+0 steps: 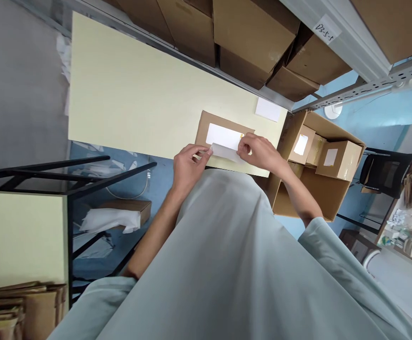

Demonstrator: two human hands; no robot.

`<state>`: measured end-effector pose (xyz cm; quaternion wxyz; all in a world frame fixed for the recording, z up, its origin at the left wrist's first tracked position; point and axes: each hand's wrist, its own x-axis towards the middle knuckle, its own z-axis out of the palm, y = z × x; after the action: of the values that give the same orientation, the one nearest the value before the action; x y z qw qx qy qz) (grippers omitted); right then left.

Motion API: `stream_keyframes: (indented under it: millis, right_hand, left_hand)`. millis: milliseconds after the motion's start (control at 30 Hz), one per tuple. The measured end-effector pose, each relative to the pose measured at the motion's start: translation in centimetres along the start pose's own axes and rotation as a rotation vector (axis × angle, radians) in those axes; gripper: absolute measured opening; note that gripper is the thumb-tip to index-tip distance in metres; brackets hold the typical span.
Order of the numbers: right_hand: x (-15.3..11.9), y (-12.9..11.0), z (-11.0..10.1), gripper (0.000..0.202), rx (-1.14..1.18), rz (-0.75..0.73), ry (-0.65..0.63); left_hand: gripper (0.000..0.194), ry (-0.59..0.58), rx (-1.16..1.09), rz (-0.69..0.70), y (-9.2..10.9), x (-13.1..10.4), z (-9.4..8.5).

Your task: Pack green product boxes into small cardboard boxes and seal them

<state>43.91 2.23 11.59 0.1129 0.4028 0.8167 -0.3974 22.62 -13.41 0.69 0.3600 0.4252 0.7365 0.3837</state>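
Observation:
A brown cardboard box (201,130) rests near the front edge of the pale yellow table (131,89). Across its top lies a white label (223,135), its near part curled up toward me. My left hand (189,165) pinches the curled part at its left corner. At the right end, my right hand (259,150) is closed on the label's edge, with the fingers bent. The near side of the box is partly hidden by the label and my hands.
A small white paper (268,109) lies at the table's far right. Right of the table stands an open carton (307,196) holding several labelled boxes (335,160). Shelved cartons (252,35) line the far side. Flat cardboard (39,311) is stacked at lower left.

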Motion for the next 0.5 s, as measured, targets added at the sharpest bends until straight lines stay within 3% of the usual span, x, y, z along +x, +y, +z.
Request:
stream_keyframes:
  millis: [133,300,500]
  right_hand:
    - [3.8,1.2,-1.0,0.015,-0.023,-0.026,-0.06]
    - [8.0,2.1,-1.4,0.022,-0.075,0.049,-0.177]
    - [9.8,2.7,-0.9,0.028,-0.115,0.082,-0.181]
  left_hand:
    - [0.019,0.018,0.068,0.048,-1.2,1.2,0.2]
    - [0.014,-0.006,0.108,0.075,-3.5,4.0,1.1]
    - [0.011,-0.001,0.045,-0.004,-5.7,5.8,2.5]
